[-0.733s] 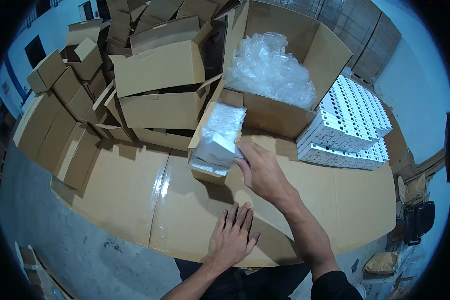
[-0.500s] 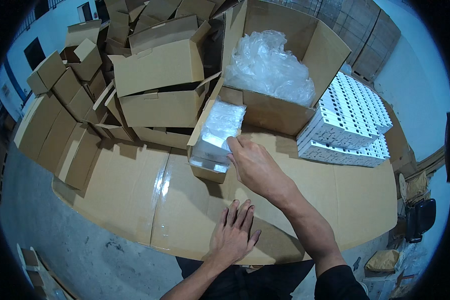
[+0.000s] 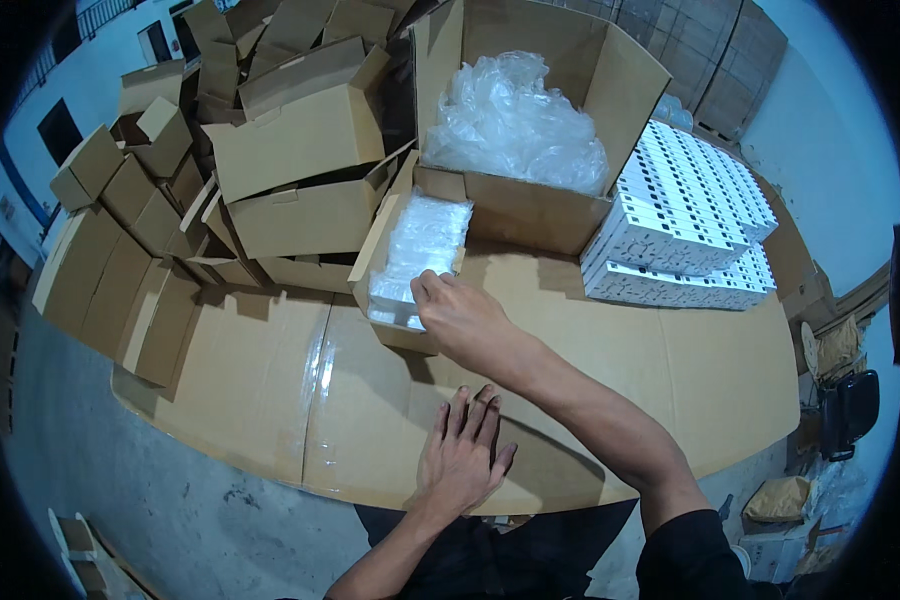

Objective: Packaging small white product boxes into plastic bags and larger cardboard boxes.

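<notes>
A narrow open cardboard box (image 3: 400,338) stands near the middle of the table. Inside it lie clear plastic-wrapped packets (image 3: 422,240) in a row. My right hand (image 3: 460,315) reaches over the box's near right side, its fingers closed and pointing down at the packets. Whatever those fingertips grip is hidden behind the hand. Closer to me, my left hand (image 3: 462,455) lies flat on the cardboard tabletop (image 3: 370,430) with fingers stretched out, holding nothing.
A large open carton (image 3: 540,215) of crumpled clear plastic bags (image 3: 515,125) stands behind the box. To its right are stacked white boxes (image 3: 670,220) with dark markings. Empty brown cartons (image 3: 300,140) pile up at the left and back. The table's curved front edge is near my body.
My right hand has moved left and nearer along the box, toward its near end. The left hand stays flat on the table. The whole view has shifted slightly.
</notes>
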`<state>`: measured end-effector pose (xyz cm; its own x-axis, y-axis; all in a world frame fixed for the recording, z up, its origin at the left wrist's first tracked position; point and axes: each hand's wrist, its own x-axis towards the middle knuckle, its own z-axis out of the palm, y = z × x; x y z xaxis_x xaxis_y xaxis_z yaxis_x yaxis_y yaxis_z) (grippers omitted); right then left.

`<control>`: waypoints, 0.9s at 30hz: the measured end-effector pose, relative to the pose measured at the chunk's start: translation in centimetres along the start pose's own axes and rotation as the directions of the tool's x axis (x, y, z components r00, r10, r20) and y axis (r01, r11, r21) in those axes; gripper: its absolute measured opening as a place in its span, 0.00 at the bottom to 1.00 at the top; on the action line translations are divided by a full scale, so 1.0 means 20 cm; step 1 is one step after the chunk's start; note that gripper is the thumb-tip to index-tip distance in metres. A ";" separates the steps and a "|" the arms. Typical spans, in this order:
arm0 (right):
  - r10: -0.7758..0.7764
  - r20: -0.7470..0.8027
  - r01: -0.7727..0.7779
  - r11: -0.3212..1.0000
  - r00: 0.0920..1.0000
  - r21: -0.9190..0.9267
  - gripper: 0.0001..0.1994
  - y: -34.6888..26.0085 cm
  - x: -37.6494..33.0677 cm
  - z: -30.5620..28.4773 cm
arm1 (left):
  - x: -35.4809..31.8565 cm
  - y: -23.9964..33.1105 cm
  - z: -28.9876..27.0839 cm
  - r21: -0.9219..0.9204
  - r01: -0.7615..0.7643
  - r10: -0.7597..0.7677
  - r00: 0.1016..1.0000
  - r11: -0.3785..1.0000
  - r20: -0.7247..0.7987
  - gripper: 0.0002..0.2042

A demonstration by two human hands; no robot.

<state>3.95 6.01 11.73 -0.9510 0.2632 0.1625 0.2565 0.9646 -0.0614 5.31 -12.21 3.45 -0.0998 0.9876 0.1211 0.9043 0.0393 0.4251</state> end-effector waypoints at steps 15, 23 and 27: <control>-0.274 -0.135 0.300 0.922 0.952 0.246 0.39 0.10 -0.08 0.21 | -0.02 -0.02 0.01 0.000 -0.020 0.020 0.998 1.000 -0.051 0.32; -0.081 -0.269 0.206 0.854 0.960 0.477 0.38 0.23 -0.25 -0.06 | -0.02 -0.03 0.00 -0.019 -0.020 0.019 0.998 1.000 -0.054 0.34; 0.491 -0.345 -0.034 0.611 0.800 0.791 0.31 0.33 -0.66 -0.11 | 0.05 -0.02 -0.02 -0.418 0.122 -0.278 0.899 0.900 -0.338 0.47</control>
<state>18.61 9.00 11.42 -0.5749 0.6901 0.4396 0.0522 0.5671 -0.8220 4.68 -11.19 3.72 -0.4818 0.8257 0.2935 0.6283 0.0920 0.7726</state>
